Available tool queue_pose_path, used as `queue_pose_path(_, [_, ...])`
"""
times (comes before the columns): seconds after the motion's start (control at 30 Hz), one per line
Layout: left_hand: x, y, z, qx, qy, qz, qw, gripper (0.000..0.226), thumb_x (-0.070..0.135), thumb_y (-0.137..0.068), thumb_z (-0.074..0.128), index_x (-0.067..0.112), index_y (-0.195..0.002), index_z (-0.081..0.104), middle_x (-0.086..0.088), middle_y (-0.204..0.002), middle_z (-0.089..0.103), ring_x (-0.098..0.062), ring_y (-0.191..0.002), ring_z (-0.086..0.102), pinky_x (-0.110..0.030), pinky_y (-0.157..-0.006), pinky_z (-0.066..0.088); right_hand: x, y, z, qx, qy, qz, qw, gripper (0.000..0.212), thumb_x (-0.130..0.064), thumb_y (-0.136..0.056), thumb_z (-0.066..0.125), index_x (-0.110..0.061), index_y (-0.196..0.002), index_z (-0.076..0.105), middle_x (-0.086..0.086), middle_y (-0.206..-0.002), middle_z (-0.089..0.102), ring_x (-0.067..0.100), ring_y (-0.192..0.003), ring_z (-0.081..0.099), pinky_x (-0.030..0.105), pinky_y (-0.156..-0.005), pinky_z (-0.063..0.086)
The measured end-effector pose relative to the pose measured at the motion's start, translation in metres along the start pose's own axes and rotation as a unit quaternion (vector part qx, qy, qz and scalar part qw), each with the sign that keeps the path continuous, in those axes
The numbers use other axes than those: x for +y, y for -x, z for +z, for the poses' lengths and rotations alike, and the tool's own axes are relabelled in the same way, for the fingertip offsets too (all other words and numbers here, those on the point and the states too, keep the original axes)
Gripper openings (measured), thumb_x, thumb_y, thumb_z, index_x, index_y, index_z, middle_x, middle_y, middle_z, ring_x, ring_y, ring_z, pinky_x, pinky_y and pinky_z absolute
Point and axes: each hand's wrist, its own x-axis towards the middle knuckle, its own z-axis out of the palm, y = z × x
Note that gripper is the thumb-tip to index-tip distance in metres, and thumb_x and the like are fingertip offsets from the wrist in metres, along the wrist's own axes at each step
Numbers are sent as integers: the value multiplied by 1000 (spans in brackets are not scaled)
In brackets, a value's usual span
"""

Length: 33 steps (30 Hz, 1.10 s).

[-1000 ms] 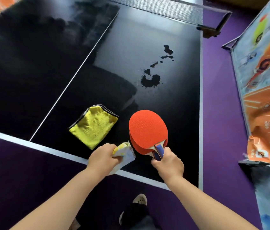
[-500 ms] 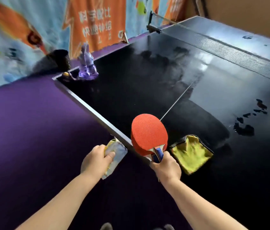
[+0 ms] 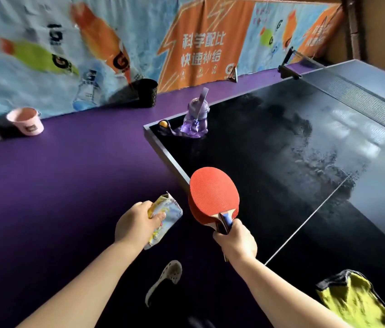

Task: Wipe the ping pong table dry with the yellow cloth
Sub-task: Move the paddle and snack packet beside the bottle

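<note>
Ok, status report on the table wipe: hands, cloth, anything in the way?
Left hand shut on a small packet. Right hand shut on the red paddle. Yellow cloth lying untouched on the ping pong table. Both hands occupied.

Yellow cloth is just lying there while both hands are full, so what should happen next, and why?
Probably set the red paddle down on the table: the right hand grips it, the left hand holds a packet, and the yellow cloth lies untouched nearest the right hand.

The ping pong table (image 3: 281,162) is glossy black with white lines; the paddle (image 3: 213,194) red, the cloth (image 3: 357,301) yellow, the floor (image 3: 56,185) purple.
</note>
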Motion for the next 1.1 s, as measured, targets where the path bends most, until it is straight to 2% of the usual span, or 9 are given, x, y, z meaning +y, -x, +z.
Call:
queue_pose_path(0.23, [-8, -132, -20, 1, -33, -6, 999, 28, 45, -87, 60, 19, -79, 54, 6, -81, 53, -16, -71, 55, -27, -53, 36, -83, -99, 19, -27, -29, 32, 999, 30, -43, -84, 64, -19, -92, 48, -8, -76, 57, 8, -61, 54, 27, -55, 40])
queue_pose_path(0.43, [3, -238, -24, -44, -29, -30, 998, 25, 38, -87, 57, 15, -79, 53, 3, -83, 56, -19, -72, 56, -29, -55, 39, -132, -166, 20, -43, -46, 76, 995, 26, -37, -88, 61, -17, -96, 47, -6, -78, 57, 9, -62, 55, 27, -52, 38])
queue_pose_path(0.6, [18, -299, -12, -122, -43, -42, 991, 12, 23, -82, 53, 16, -75, 47, 3, -79, 54, -18, -67, 51, -29, -53, 36, -151, -198, 19, -45, -53, 126, 990, 25, -37, -88, 59, -17, -94, 46, -4, -78, 60, 12, -61, 61, 28, -56, 46])
queue_pose_path(0.67, [27, -325, -6, -165, -71, -18, 984, 4, 18, -80, 52, 18, -79, 48, 3, -82, 54, -17, -68, 50, -28, -52, 33, -156, -208, 18, -42, -57, 150, 986, 24, -36, -89, 58, -16, -95, 45, -6, -73, 59, 9, -52, 57, 26, -51, 42])
queue_pose_path(0.8, [39, -376, 9, -250, -100, 43, 962, 19, 16, -76, 56, 23, -92, 51, 6, -84, 57, -16, -72, 53, -27, -53, 35, -169, -223, 24, -17, -78, 209, 975, 25, -36, -90, 57, -15, -94, 44, -5, -71, 57, 9, -46, 54, 26, -47, 36])
queue_pose_path(0.87, [41, -404, 16, -278, -103, 77, 952, 21, 20, -76, 58, 27, -95, 51, 7, -87, 59, -15, -77, 55, -28, -57, 38, -180, -232, 29, -1, -93, 247, 965, 27, -37, -90, 58, -15, -94, 44, -4, -73, 57, 11, -51, 56, 27, -48, 36])
queue_pose_path(0.97, [42, -444, 24, -304, -109, 129, 938, 23, 23, -79, 60, 26, -101, 53, 4, -92, 62, -22, -88, 58, -28, -66, 39, -201, -246, 39, 19, -132, 310, 941, 30, -39, -88, 60, -14, -95, 46, -3, -78, 56, 17, -68, 59, 29, -56, 40])
queue_pose_path(1.1, [38, -485, 33, -342, -90, 196, 915, 19, 27, -82, 62, 24, -99, 53, 6, -89, 60, -22, -92, 61, -28, -67, 38, -234, -265, 61, 48, -202, 384, 900, 33, -41, -89, 61, -13, -98, 47, -3, -80, 55, 19, -73, 59, 31, -62, 44])
